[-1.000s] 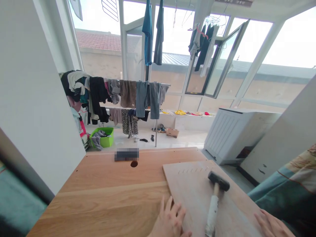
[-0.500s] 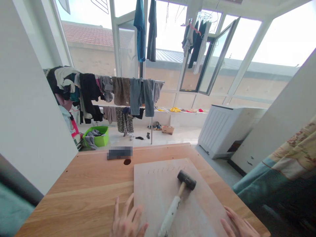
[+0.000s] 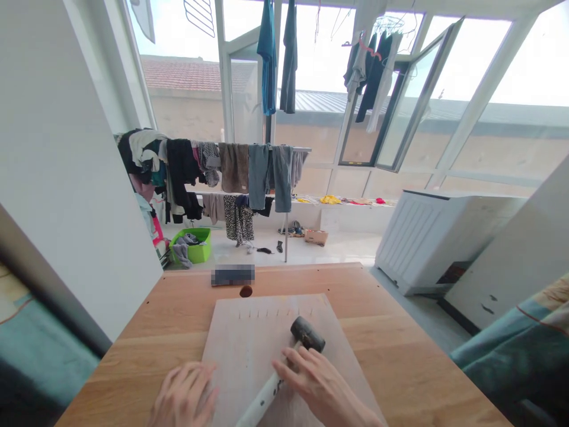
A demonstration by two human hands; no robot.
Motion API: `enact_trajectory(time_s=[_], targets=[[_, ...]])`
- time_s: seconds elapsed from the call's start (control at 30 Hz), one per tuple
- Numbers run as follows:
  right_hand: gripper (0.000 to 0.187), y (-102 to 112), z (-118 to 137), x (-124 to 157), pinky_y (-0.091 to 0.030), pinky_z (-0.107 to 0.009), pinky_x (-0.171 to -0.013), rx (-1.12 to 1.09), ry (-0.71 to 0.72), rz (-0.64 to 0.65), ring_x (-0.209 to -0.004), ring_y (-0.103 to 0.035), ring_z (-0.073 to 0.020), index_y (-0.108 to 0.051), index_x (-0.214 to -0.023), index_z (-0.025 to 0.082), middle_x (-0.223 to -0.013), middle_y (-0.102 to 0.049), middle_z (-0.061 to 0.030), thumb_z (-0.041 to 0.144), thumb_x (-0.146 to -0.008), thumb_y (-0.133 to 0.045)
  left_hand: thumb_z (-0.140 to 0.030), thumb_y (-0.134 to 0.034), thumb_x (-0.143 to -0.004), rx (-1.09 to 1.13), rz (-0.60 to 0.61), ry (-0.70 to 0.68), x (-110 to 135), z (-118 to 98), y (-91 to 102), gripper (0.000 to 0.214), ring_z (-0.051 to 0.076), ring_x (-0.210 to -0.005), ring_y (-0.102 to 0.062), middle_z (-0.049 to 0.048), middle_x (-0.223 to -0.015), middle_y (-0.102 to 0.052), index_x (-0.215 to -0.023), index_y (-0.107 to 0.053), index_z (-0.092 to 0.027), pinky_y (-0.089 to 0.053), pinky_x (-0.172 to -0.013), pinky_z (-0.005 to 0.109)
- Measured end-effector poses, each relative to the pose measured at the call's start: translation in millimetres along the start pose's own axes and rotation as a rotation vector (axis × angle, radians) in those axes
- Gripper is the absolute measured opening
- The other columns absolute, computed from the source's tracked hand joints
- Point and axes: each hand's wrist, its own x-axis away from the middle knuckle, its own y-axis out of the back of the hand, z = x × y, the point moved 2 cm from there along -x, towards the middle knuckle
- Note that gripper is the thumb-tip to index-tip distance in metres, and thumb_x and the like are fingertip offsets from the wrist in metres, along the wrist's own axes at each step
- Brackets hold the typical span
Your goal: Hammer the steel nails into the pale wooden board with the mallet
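Note:
A pale rectangular board (image 3: 237, 350) lies on the wooden tabletop, with a row of several thin nails (image 3: 268, 314) standing up near its far edge. A mallet with a black head (image 3: 308, 334) and a white-wrapped handle (image 3: 262, 398) rests slantwise on the board. My right hand (image 3: 322, 379) reaches across the handle just below the head; its fingers look stretched and spread, not wrapped round it. My left hand (image 3: 184, 396) lies at the board's left edge, fingers loosely bent and apart, holding nothing.
The wooden tabletop (image 3: 422, 356) has a dark round hole (image 3: 246, 291) and a blurred dark object (image 3: 232, 275) near its far edge. Beyond stand a clothes rack (image 3: 287, 237), a green basket (image 3: 202, 252) and a white appliance (image 3: 413, 243). Curtains (image 3: 493, 350) hang at the right.
My right hand has moved from the board's right edge onto the mallet handle. The board has turned and shifted left on the table, carrying the mallet. The view has swung slightly left.

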Motion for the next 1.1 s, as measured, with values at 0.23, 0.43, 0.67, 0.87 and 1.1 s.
enact_trajectory(time_s=[0.23,0.43,0.67,0.87,1.1], targets=[[0.04,9.4,-31.6,25.4,-0.051,-0.024,-0.078,-0.162,-0.098,0.016,-0.087,-0.068,-0.0168,-0.066,-0.109,0.029,-0.101,-0.071,-0.0003,-0.002,-0.087,-0.052,-0.04,-0.054,-0.092,0.415,0.124,0.319,-79.1,6.4,-27.0,0.037,0.02,-0.072,-0.069,0.0021,-0.085,-0.072,-0.121,-0.065,-0.022,-0.056,-0.072,0.03],[0.052,34.9,-68.6,15.1,-0.052,-0.026,-0.09,-0.411,-0.326,0.046,-0.101,-0.068,-0.0169,-0.065,-0.125,0.028,-0.111,-0.071,-0.0041,-0.001,-0.088,-0.043,-0.044,-0.055,-0.088,0.651,0.263,0.311,-121.1,19.4,-58.9,0.039,0.02,-0.069,-0.068,0.0087,-0.105,-0.078,-0.116,-0.067,-0.019,-0.055,-0.064,0.029],[0.021,-5.0,-133.8,-51.8,-0.056,-0.042,-0.089,-0.34,-0.553,0.212,-0.099,-0.068,-0.0208,-0.067,-0.114,0.016,-0.114,-0.069,-0.0078,0.027,-0.096,-0.062,-0.052,-0.048,-0.09,0.756,0.267,0.401,-128.3,10.8,-65.7,0.047,0.021,-0.057,-0.071,0.0116,-0.123,-0.072,-0.117,-0.067,-0.019,-0.049,-0.041,0.028],[0.029,-20.3,-139.0,-61.7,-0.058,-0.042,-0.086,-0.302,-0.58,0.382,-0.101,-0.068,-0.0218,-0.063,-0.122,0.019,-0.123,-0.066,-0.0067,0.034,-0.097,-0.063,-0.039,-0.05,-0.092,0.696,0.295,0.241,-130.6,6.4,-71.8,0.033,0.027,-0.109,-0.071,0.0049,-0.116,-0.075,-0.11,-0.072,-0.024,-0.055,-0.094,0.036],[0.029,-28.4,-119.1,-71.3,-0.057,-0.043,-0.088,-0.295,-0.516,0.431,-0.104,-0.067,-0.0227,-0.063,-0.122,0.019,-0.125,-0.066,-0.007,0.033,-0.096,-0.064,-0.035,-0.052,-0.09,0.624,0.295,0.233,-128.2,8.5,-85.4,0.028,0.025,-0.106,-0.072,0.0034,-0.11,-0.078,-0.107,-0.072,-0.025,-0.056,-0.089,0.032]])
